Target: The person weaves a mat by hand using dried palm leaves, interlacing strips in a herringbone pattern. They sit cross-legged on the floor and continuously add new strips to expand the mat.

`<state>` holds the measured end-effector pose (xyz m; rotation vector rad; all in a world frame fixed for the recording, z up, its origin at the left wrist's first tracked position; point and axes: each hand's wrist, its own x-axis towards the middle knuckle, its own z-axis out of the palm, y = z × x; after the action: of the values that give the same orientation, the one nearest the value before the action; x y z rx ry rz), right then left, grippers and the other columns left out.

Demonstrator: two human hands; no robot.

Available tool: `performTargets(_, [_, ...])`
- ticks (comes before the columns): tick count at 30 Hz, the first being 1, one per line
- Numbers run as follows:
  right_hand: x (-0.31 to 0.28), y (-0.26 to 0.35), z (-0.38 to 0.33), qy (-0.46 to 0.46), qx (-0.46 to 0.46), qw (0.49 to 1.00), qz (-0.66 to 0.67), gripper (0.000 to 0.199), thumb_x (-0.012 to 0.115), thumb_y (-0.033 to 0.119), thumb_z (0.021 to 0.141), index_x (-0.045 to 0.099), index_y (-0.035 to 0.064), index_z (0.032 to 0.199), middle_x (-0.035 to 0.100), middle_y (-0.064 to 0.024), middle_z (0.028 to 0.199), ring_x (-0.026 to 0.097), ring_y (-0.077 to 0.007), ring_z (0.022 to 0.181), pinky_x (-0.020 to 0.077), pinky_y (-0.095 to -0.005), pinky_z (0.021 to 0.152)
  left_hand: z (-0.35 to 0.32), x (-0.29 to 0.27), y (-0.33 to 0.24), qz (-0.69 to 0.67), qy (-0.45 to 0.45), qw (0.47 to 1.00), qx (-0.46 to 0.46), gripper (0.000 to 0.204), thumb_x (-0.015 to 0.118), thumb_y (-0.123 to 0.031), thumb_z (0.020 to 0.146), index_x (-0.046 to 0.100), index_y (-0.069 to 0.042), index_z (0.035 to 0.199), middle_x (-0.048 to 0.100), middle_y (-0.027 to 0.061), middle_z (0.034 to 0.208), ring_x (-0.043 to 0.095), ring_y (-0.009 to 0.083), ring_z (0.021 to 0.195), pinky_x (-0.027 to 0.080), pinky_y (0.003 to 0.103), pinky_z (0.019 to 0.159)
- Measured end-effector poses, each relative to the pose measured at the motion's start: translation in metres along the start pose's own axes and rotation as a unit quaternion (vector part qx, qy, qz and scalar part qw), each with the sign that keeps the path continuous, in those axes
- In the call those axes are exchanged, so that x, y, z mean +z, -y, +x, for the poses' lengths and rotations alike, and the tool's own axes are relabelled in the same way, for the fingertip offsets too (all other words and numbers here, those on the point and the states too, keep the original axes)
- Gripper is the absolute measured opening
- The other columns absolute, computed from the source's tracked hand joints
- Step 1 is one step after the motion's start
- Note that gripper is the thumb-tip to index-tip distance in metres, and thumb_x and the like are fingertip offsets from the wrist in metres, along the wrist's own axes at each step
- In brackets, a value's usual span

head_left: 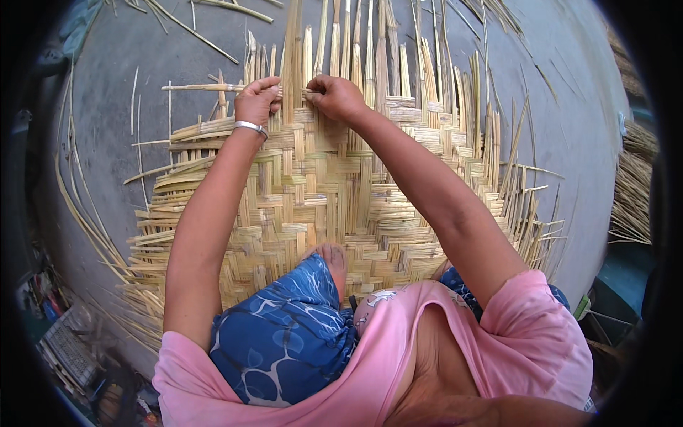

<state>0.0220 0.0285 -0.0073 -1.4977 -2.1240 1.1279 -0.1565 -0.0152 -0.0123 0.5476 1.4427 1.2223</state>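
A woven reed mat (313, 188) in a zigzag pattern lies flat on the floor, and my foot (333, 267) rests on it. At its far edge my left hand (257, 101) pinches a pale reed strip (203, 87) that sticks out sideways to the left. My right hand (337, 98) is closed a short way to the right, its fingertips on what looks like the same strip. Between the hands, upright reed strips (290, 53) run away from me, and the crosswise strip partly disappears among them. My right fingers hide part of the strip.
Loose reed strips (220, 10) lie scattered on the grey floor (575, 164) beyond the mat and to its left. Long unwoven ends (523, 220) fan out along the right side. Bundles of thin stalks (633, 188) stand at the far right. Assorted items (71, 349) sit at the lower left.
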Motion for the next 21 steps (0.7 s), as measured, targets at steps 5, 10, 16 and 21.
performTargets(5, [0.006, -0.002, -0.014, -0.076, -0.078, 0.993, -0.045, 0.018, 0.060, 0.015, 0.076, 0.064, 0.0110, 0.093, 0.057, -0.0118, 0.093, 0.059, -0.0302, 0.082, 0.0483, -0.0389, 0.071, -0.010, -0.002, 0.018, 0.178, -0.115, 0.974, 0.076, 0.014, 0.063, -0.009, 0.079, 0.067, -0.007, 0.091, 0.066, 0.0043, 0.081, 0.062, 0.0112, 0.069, 0.049, 0.023, 0.060])
performTargets(10, [0.009, 0.008, -0.030, -0.064, -0.104, 0.984, -0.128, 0.015, 0.055, 0.007, 0.076, 0.061, 0.0088, 0.090, 0.054, -0.0104, 0.093, 0.058, -0.0284, 0.085, 0.0492, -0.0371, 0.071, -0.013, -0.004, 0.021, 0.316, -0.164, 0.925, 0.133, 0.015, 0.066, -0.015, 0.074, 0.069, -0.010, 0.088, 0.068, 0.0073, 0.085, 0.063, 0.0180, 0.078, 0.048, 0.029, 0.075])
performTargets(16, [0.014, 0.012, -0.042, -0.041, -0.137, 0.957, -0.251, 0.017, 0.049, 0.006, 0.077, 0.057, 0.0064, 0.092, 0.054, -0.0081, 0.095, 0.057, -0.0232, 0.087, 0.0488, -0.0340, 0.074, -0.011, -0.006, 0.023, 0.366, -0.171, 0.908, 0.113, 0.016, 0.068, -0.012, 0.074, 0.069, -0.007, 0.089, 0.067, 0.0034, 0.083, 0.060, 0.0113, 0.072, 0.048, 0.025, 0.069])
performTargets(21, [0.030, 0.002, -0.045, -0.075, -0.184, 0.924, -0.326, 0.018, 0.047, 0.009, 0.079, 0.058, 0.0042, 0.092, 0.054, -0.0081, 0.093, 0.055, -0.0219, 0.083, 0.0468, -0.0309, 0.072, -0.016, -0.009, 0.023, 0.140, -0.130, 0.981, 0.042, 0.027, 0.056, -0.002, 0.081, 0.060, -0.003, 0.108, 0.065, 0.0052, 0.082, 0.058, 0.0082, 0.061, 0.046, 0.020, 0.052])
